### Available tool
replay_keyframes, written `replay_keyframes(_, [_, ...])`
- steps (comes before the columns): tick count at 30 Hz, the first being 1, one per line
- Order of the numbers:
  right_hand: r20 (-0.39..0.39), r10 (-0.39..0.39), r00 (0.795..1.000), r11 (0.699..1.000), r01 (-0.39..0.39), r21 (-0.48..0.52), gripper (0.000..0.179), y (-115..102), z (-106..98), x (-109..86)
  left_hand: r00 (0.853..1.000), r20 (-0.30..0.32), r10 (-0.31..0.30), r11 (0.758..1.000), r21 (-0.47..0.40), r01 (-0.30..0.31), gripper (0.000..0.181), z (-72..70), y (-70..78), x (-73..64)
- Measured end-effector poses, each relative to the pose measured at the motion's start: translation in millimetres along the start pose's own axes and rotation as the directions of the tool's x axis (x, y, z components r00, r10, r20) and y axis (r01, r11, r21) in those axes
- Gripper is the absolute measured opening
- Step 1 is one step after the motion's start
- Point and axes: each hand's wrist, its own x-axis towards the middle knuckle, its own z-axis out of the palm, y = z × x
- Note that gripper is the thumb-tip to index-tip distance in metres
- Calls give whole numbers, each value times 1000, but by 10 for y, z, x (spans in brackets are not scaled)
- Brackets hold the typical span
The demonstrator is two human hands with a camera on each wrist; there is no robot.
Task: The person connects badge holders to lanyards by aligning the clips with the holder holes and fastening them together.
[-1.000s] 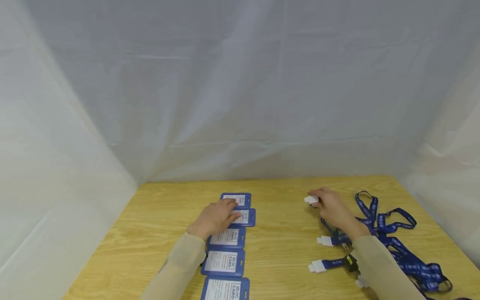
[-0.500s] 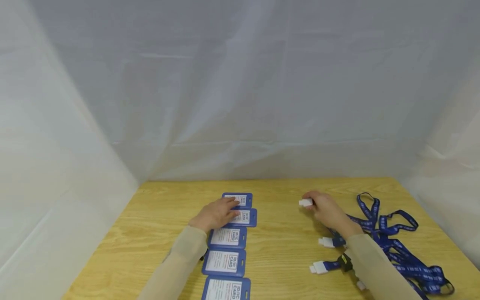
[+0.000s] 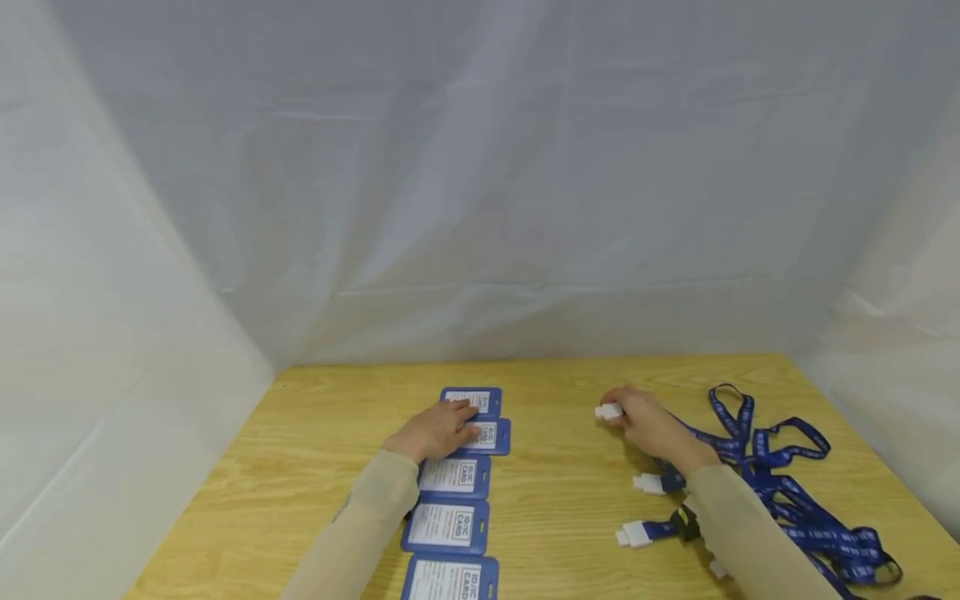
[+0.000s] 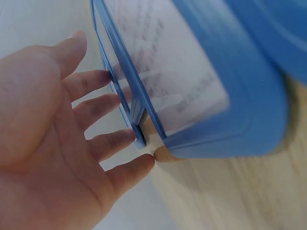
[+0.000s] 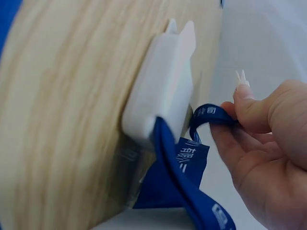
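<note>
My left hand lies over the two farthest blue ID card holders, its fingers extended and touching them. In the left wrist view the fingers are spread and slightly bent, their tips against the holders' edges, gripping nothing. To the right, my right hand pinches a dark blue lanyard by its white plastic clip, just above the table. The right wrist view shows its strap looping from between thumb and fingers, with the clip's pronged tip sticking out past the thumb.
Nearer holders, such as this one, continue the column toward me. Several lanyards lie tangled at the right. Two of their white clips, one nearer and one farther, point left. Pale sheeting rises behind the wooden table.
My right hand has shifted left and slightly nearer to me, bringing the pinched lanyard clip along and drawing its strap out. My left hand stays almost in place on the holders.
</note>
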Motion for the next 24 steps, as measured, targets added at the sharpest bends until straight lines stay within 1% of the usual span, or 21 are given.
replay_keyframes(4, [31, -5, 1000, 999, 4, 36, 19, 13, 30, -17, 1000, 15, -18, 1000, -15, 18, 55, 16, 8, -6])
replay_keyframes(9, [20, -38, 999, 999, 38, 3, 19, 30, 48, -24, 999, 25, -29, 1000, -8, 29, 57, 47, 11, -12])
replay_keyframes(11, [14, -36, 999, 999, 36, -15, 22, 36, 48, -19, 999, 22, -31, 1000, -1, 31, 57, 53, 9, -11])
replay_keyframes(16, [23, 9, 1000, 1000, -8, -26, 26, 37, 49, -7, 999, 20, -39, 999, -3, 40, 58, 46, 20, -3])
replay_keyframes(24, [23, 41, 999, 999, -41, -15, 23, 27, 74, 35, 998, 28, -48, 999, 12, 48, 59, 33, 56, 2])
